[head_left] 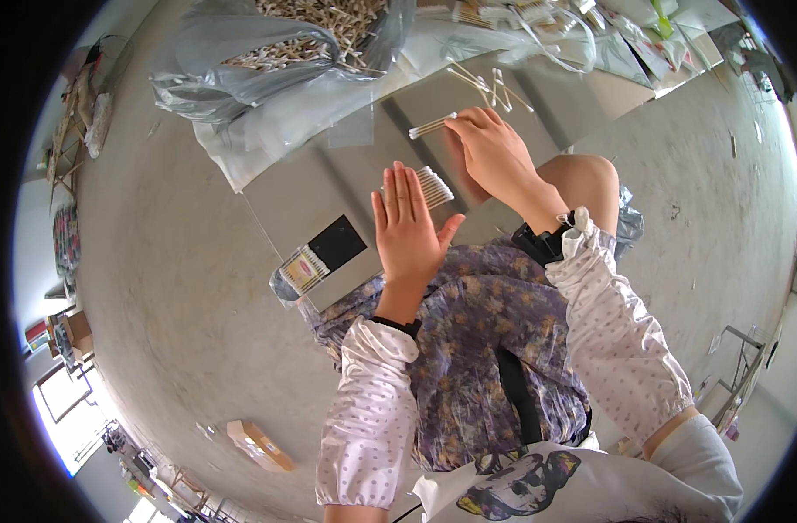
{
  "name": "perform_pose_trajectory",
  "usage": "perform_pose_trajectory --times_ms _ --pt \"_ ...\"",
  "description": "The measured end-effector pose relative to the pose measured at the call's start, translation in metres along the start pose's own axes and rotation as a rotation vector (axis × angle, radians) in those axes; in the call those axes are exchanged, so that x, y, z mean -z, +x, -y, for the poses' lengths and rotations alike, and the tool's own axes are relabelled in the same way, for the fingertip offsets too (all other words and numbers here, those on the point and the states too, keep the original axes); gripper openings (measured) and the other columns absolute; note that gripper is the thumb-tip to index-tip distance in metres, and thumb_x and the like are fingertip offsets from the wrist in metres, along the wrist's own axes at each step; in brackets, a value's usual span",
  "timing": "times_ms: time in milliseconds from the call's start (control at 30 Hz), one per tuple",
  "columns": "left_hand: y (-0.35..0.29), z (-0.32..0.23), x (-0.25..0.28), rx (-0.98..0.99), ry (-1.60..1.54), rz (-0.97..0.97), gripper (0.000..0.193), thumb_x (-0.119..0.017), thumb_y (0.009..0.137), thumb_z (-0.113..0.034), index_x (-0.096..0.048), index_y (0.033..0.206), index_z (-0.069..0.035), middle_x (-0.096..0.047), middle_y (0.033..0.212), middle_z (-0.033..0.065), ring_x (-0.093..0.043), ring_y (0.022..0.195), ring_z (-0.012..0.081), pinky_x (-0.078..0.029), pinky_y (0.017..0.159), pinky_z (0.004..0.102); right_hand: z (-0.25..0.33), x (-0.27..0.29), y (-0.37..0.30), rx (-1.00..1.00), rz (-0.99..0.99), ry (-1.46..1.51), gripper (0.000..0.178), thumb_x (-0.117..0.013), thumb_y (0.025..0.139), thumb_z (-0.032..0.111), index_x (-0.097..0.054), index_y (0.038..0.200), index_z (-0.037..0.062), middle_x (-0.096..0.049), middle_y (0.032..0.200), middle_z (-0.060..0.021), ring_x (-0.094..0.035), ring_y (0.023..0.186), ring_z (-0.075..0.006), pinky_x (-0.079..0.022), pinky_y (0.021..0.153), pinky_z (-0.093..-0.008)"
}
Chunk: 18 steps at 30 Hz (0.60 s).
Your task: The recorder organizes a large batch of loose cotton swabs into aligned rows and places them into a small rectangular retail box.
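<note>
My left hand (405, 228) lies flat with its fingers stretched out, over the left part of a neat row of cotton swabs (435, 186) on the grey tabletop (281, 196). Pinched in my right hand (494, 150) are a few cotton swabs (432, 126), held a little beyond the row; the fingertips are partly hidden behind the hand. Several loose cotton swabs (496, 92) lie scattered just past my right hand. Left of my left hand, a clear pack of cotton swabs (304, 270) sits against a flat black square (337, 241).
A grey plastic bag (241, 83) heaped with swabs stands at the far left of the table. Clear packaging and bags (555, 35) crowd the far right. My lap in a flowered apron (468, 331) borders the near edge. An open carton (259, 445) lies on the floor.
</note>
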<state>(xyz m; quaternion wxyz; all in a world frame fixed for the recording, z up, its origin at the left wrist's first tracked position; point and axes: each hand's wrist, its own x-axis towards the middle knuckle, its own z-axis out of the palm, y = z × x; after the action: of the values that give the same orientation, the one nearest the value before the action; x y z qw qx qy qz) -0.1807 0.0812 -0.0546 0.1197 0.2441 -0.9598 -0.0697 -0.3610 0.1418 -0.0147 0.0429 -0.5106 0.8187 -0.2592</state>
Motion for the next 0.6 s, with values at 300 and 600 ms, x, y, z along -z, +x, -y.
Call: perform_pose_trajectory --times_ms 300,600 --pt "0.0 -0.002 0.005 0.008 -0.034 0.003 0.093 -0.052 0.091 -0.062 -0.031 0.147 0.009 -0.031 0.155 0.027 -0.031 0.144 0.0379 -0.024 0.117 0.0517 0.016 -0.018 -0.009 -0.022 -0.099 -0.077 0.023 -0.059 0.084 0.004 -0.069 0.104 0.0083 -0.062 0.107 -0.0031 -0.056 0.106 -0.0248 -0.045 0.094 -0.0367" --pt "-0.001 -0.001 0.006 0.031 -0.101 0.031 0.09 -0.057 0.091 -0.055 -0.029 0.148 0.009 -0.028 0.156 0.0268 -0.025 0.147 0.0394 -0.021 0.118 0.053 0.035 -0.021 -0.022 0.023 -0.081 0.217 0.019 -0.059 0.087 0.004 -0.07 0.102 0.0078 -0.062 0.106 -0.0056 -0.056 0.106 -0.0269 -0.046 0.093 -0.0361"
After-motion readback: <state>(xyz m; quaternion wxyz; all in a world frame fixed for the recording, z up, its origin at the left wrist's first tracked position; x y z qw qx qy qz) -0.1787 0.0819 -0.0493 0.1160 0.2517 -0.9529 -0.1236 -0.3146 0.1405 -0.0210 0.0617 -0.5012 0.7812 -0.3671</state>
